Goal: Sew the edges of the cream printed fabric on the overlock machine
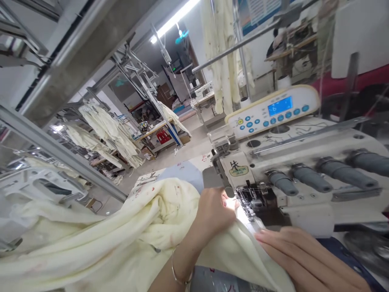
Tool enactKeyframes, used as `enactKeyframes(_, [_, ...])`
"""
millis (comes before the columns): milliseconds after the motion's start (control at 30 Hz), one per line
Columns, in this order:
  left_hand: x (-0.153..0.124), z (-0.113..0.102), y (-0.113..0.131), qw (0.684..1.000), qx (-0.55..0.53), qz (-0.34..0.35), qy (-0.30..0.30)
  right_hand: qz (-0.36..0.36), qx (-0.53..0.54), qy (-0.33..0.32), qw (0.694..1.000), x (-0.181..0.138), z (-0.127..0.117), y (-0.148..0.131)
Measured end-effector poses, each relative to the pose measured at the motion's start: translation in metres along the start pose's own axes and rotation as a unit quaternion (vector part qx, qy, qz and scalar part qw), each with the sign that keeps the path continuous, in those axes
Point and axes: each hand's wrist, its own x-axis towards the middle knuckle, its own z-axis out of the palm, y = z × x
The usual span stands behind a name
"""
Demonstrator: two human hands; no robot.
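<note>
Working a cream-colored cloth (pixel 121 231) up to the presser foot (pixel 247 198) of a JACK overlock machine (pixel 291 178), right side of the frame, w/ the light shining on the cloth by the foot. The left hand (pixel 214 211) is curling over a fold, fingertips pressing right beside the foot, though I can't tell if it's actually pinching anything. There's a bangle (pixel 180 272) on that wrist. The right hand (pixel 304 259) is lying flat, fingers together, pressing the cloth down just in front of the machine, no pinch.

Progress-wise, only a short bit of edge is sitting at the foot, and most of the cloth is bunching up across the lower left. Can't tell how much seam is done, since the hands hide the stitching.

Upper middle, far off, a red crate (pixel 164 137) is sitting under a wooden bench, w/ a cardboard box (pixel 148 153) nearby. Contents are too small to tell. Cream garments (pixel 106 134) are hanging on metal racks, left of center.
</note>
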Motion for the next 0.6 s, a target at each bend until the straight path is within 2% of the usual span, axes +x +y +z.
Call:
enactKeyframes(100, [-0.001,0.004,-0.003,1.000,-0.008,0.002,0.015,0.045,0.042,-0.010,0.998,0.005,-0.002,-0.001])
enactKeyframes(333, [0.001,0.010,-0.011,0.999,-0.041,0.012,0.023,0.045,0.085,0.032,0.995,0.016,-0.001,0.001])
enactKeyframes(467, [0.006,0.003,-0.019,0.997,-0.067,0.048,-0.009,0.067,0.120,0.056,0.989,0.016,0.008,0.002])
enactKeyframes(600, [0.012,-0.019,-0.031,0.986,-0.095,0.107,-0.085,0.092,0.121,0.076,0.985,0.017,0.014,0.002])
